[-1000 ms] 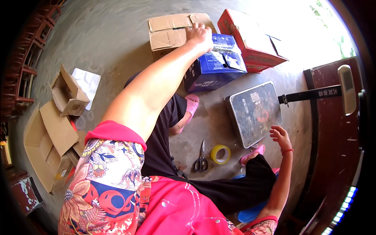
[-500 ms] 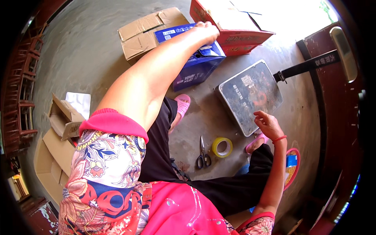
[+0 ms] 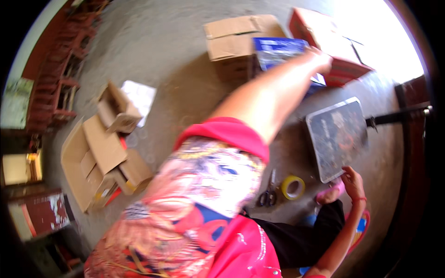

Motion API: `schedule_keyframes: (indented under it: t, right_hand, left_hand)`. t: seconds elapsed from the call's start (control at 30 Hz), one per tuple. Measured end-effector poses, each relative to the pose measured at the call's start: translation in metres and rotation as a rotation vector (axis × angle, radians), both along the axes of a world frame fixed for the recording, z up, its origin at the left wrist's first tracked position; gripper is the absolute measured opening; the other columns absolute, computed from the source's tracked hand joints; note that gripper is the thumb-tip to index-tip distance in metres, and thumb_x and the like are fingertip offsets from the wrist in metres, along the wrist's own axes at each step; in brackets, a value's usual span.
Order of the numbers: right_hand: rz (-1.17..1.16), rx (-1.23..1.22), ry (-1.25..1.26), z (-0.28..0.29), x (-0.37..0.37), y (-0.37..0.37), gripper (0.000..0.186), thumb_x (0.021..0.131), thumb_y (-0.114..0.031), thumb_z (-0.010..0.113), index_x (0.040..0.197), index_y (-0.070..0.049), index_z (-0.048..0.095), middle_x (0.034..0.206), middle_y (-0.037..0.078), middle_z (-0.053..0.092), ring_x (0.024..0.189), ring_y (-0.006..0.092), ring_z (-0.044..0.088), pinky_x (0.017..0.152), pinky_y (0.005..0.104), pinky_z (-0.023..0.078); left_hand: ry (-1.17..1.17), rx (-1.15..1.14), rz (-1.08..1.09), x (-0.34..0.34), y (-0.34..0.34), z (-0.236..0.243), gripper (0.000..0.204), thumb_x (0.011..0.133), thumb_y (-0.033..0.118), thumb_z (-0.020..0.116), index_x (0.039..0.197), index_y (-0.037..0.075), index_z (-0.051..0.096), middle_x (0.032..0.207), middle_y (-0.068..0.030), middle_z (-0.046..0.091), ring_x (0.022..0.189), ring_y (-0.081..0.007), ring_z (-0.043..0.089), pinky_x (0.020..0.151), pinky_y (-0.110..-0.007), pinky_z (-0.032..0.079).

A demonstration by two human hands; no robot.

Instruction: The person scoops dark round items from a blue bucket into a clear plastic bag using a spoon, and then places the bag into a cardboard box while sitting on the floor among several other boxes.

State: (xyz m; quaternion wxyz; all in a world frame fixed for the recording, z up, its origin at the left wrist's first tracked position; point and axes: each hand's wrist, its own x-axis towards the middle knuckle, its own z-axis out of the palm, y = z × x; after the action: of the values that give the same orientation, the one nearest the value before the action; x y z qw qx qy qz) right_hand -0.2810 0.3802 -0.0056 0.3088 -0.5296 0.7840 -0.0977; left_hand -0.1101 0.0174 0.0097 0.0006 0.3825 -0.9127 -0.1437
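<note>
My left hand (image 3: pixel 318 61), blurred, reaches across to the right end of a blue carton (image 3: pixel 278 44) that sits between a brown carton (image 3: pixel 234 41) and a red carton (image 3: pixel 324 32); its grip is unclear. My right hand (image 3: pixel 352 183) has bent, separated fingers beside the lower edge of a metal scale platform (image 3: pixel 336 139), with nothing visible in them. Between my legs and the platform lie black-handled scissors (image 3: pixel 268 198) and a yellow tape roll (image 3: pixel 285 185).
Opened brown cardboard boxes (image 3: pixel 102 143) lie at left near a white sheet (image 3: pixel 143 99). Reddish wooden furniture (image 3: pixel 55 88) lines the left side. The scale's black post (image 3: pixel 394 118) extends right toward a dark door frame. A colorful round container (image 3: pixel 361 231) is partly visible behind my right arm.
The view has swung, shifting the scene rightward. My left hand has moved right along the blue carton toward the red one. My right hand stays near the platform's lower edge.
</note>
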Motion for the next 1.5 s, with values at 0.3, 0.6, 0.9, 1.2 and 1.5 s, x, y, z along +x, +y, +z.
schedule_keyframes:
  t: [0.3, 0.6, 0.9, 1.2, 1.5]
  right_hand:
    - [0.232, -0.008, 0.077, -0.023, -0.020, -0.011, 0.024, 0.081, -0.010, 0.053, 0.102, 0.000, 0.056, 0.075, 0.010, 0.059, 0.067, 0.0123, 0.053, 0.062, 0.0262, 0.044]
    - [0.023, 0.144, -0.108, -0.038, -0.059, -0.011, 0.027, 0.080, -0.010, 0.052, 0.106, -0.003, 0.055, 0.074, 0.000, 0.052, 0.062, 0.0091, 0.048, 0.054, 0.0222, 0.039]
    - [-0.054, 0.201, -0.124, -0.056, -0.106, 0.025, 0.025, 0.081, -0.013, 0.050, 0.104, -0.005, 0.056, 0.071, -0.001, 0.052, 0.055, 0.0083, 0.049, 0.045, 0.0215, 0.035]
    - [0.140, -0.018, 0.003, -0.051, -0.068, 0.001, 0.022, 0.077, -0.009, 0.054, 0.096, 0.001, 0.058, 0.061, 0.007, 0.054, 0.053, 0.0124, 0.050, 0.051, 0.0277, 0.042]
    - [0.095, 0.113, 0.156, -0.048, -0.035, -0.009, 0.024, 0.073, -0.018, 0.061, 0.093, -0.005, 0.063, 0.079, 0.015, 0.063, 0.072, 0.0260, 0.061, 0.067, 0.0351, 0.049]
  left_hand:
    - [0.037, 0.034, -0.034, -0.053, 0.071, -0.002, 0.055, 0.072, 0.034, 0.062, 0.120, 0.010, 0.054, 0.128, -0.0135, 0.048, 0.119, -0.0305, 0.043, 0.100, -0.047, 0.030]
    - [0.106, 0.230, -0.243, -0.056, 0.057, 0.026, 0.051, 0.070, 0.031, 0.061, 0.116, 0.009, 0.057, 0.123, -0.0135, 0.052, 0.115, -0.0271, 0.048, 0.095, -0.041, 0.036]
    - [0.401, 0.099, -0.061, 0.089, 0.066, 0.108, 0.042, 0.070, 0.031, 0.061, 0.107, 0.012, 0.062, 0.107, -0.0130, 0.060, 0.100, -0.0229, 0.056, 0.082, -0.036, 0.045]
    - [0.718, -0.106, 0.684, 0.526, 0.060, 0.030, 0.035, 0.081, 0.027, 0.059, 0.112, 0.011, 0.057, 0.101, -0.0120, 0.062, 0.091, -0.0231, 0.060, 0.083, -0.037, 0.046]
    - [0.817, 0.872, 1.984, 0.858, 0.316, -0.086, 0.038, 0.088, 0.031, 0.053, 0.116, 0.006, 0.049, 0.108, -0.0122, 0.060, 0.097, -0.0255, 0.060, 0.082, -0.042, 0.051]
